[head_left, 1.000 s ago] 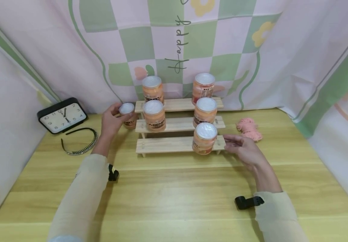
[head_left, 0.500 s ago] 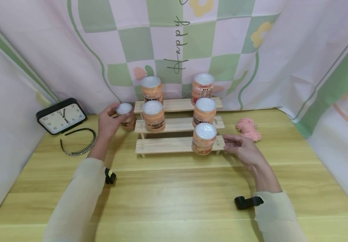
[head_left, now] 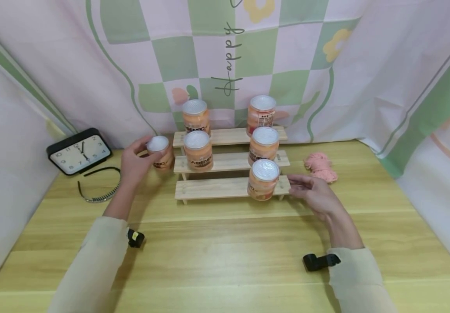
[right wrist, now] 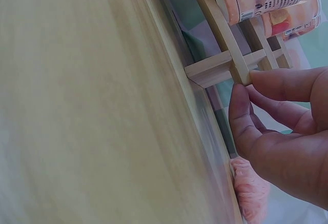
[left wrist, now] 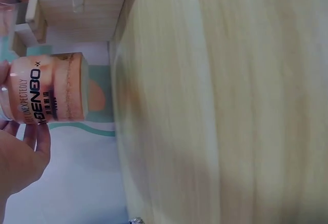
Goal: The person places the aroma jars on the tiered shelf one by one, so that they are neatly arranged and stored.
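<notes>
My left hand (head_left: 133,164) grips an orange-peach jar (head_left: 164,159) with a silvery white lid, just left of the three-step wooden rack (head_left: 213,188). In the left wrist view, a gap shows between the base of this jar (left wrist: 48,88) and the table, and the fingers (left wrist: 31,147) wrap its lid end. My right hand (head_left: 318,196) pinches the right end of the rack's lowest step. In the right wrist view, thumb and fingertips meet at the tip of that wooden slat (right wrist: 239,70). A matching jar (head_left: 263,180) stands near that end.
Two jars stand on the top step, such as the left one (head_left: 196,118), and two on the middle step, including the right one (head_left: 264,145). A clock (head_left: 80,152) and a headband (head_left: 101,199) lie left. Pink yarn (head_left: 321,167) lies right. A curtain (head_left: 217,52) hangs behind.
My left hand has moved left and slightly nearer with the jar, widening its distance from the rack. The right hand stays at the rack's lowest step.
</notes>
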`<state>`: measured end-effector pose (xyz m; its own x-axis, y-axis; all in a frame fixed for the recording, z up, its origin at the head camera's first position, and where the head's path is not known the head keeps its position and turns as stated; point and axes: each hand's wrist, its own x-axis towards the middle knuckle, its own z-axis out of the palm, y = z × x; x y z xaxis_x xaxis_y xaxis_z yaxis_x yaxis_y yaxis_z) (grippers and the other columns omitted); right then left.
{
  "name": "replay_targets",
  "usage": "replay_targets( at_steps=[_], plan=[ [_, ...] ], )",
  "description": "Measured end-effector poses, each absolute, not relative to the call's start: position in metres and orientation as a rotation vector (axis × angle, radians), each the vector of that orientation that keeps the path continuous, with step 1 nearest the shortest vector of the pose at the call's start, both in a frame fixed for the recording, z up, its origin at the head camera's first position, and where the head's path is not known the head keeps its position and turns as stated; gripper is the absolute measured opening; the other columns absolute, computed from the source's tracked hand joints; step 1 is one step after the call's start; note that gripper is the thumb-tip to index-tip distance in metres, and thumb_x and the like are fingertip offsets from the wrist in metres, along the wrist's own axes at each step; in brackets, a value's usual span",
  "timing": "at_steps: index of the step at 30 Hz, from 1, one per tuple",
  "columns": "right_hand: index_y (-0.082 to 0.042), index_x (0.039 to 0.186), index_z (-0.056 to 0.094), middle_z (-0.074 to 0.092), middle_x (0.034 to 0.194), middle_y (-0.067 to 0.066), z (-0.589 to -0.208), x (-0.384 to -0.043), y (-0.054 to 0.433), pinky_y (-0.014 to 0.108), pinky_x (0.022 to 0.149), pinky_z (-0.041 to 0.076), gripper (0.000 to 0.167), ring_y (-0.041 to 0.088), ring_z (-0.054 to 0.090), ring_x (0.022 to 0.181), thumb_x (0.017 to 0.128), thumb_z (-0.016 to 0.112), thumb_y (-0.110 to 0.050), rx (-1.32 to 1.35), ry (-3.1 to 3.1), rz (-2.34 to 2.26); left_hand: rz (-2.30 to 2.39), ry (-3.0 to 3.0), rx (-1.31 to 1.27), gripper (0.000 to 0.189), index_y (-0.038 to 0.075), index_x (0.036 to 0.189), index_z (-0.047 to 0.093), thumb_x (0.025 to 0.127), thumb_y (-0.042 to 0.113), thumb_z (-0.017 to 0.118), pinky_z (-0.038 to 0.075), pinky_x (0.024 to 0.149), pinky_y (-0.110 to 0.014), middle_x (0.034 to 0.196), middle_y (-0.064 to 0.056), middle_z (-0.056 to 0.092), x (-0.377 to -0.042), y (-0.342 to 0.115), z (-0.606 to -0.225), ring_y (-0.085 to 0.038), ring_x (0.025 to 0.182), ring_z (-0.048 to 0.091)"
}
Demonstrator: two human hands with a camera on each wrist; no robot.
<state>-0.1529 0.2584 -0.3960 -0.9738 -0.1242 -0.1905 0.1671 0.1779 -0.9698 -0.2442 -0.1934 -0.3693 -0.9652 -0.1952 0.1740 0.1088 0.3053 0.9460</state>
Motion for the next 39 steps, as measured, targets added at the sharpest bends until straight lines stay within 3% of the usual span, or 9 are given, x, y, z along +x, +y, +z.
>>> replay_targets(
  at_steps=[4,16,30,39],
  plan=[
    [0.014,0.150,0.032,0.040,0.143,0.032,-0.396,-0.152,0.259,0.027,0.096,0.052,0.058,0.010,0.058,0.105,0.097,0.053,0.011,0.049,2.228,-1.874,-1.698,-2.321,0.061,0.064,0.008,0.138,0.063,0.082,0.026,0.087,0.050,0.091,-0.025,0.133,-0.011,0.062,-0.234,-0.195,-0.366,-0.019,0.116,0.055],
    [0.014,0.151,0.031,0.040,0.144,0.033,-0.396,-0.151,0.261,0.027,0.097,0.052,0.058,0.012,0.058,0.107,0.097,0.054,0.009,0.035,2.231,-1.870,-1.699,-2.310,-0.035,0.059,0.004,0.137,0.063,0.083,0.016,0.084,0.051,0.091,-0.027,0.134,-0.012,0.063,-0.213,-0.194,-0.358,-0.021,0.118,0.056],
    [0.015,0.150,0.032,0.040,0.144,0.033,-0.397,-0.152,0.257,0.026,0.096,0.052,0.057,0.011,0.058,0.106,0.097,0.055,0.009,0.026,2.234,-1.875,-1.692,-2.313,-0.047,0.060,0.006,0.137,0.064,0.082,0.016,0.086,0.050,0.094,-0.030,0.136,-0.007,0.061,-0.187,-0.195,-0.355,-0.017,0.119,0.055],
    [0.014,0.150,0.032,0.040,0.144,0.032,-0.396,-0.152,0.257,0.025,0.096,0.052,0.057,0.011,0.057,0.106,0.098,0.054,0.009,0.041,2.230,-1.877,-1.660,-2.354,-0.175,0.056,0.007,0.133,0.067,0.082,0.021,0.087,0.054,0.086,-0.024,0.132,-0.007,0.063,-0.170,-0.196,-0.348,-0.019,0.114,0.058]
  ],
)
